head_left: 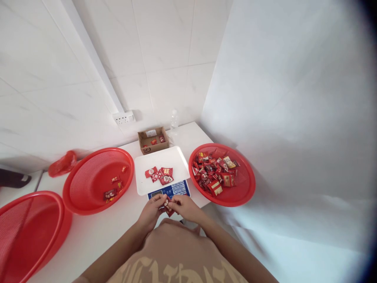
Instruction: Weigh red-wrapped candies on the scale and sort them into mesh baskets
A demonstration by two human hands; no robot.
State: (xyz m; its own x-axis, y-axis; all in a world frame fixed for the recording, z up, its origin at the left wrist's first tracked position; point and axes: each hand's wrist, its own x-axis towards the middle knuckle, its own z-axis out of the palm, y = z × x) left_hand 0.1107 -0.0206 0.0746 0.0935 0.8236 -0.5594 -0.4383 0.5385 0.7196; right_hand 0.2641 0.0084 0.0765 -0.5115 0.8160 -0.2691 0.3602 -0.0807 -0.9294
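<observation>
Red packet (169, 207) found between my two hands, before the scale (180, 188).
Grip: left hand (153, 210) and right hand (188, 207) both closed on its wrapper. Hazards: opposed pulling could split the wrapper; a slack pinch could let it drop; a bump against the white tray (153, 157) could shift the loose packets (166, 179).

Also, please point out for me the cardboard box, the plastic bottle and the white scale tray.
Cardboard box (151, 148): head view, front wall.
Clear plastic bottle (174, 121): head view, middle of body.
White scale tray (156, 160): head view, bare surface.
</observation>
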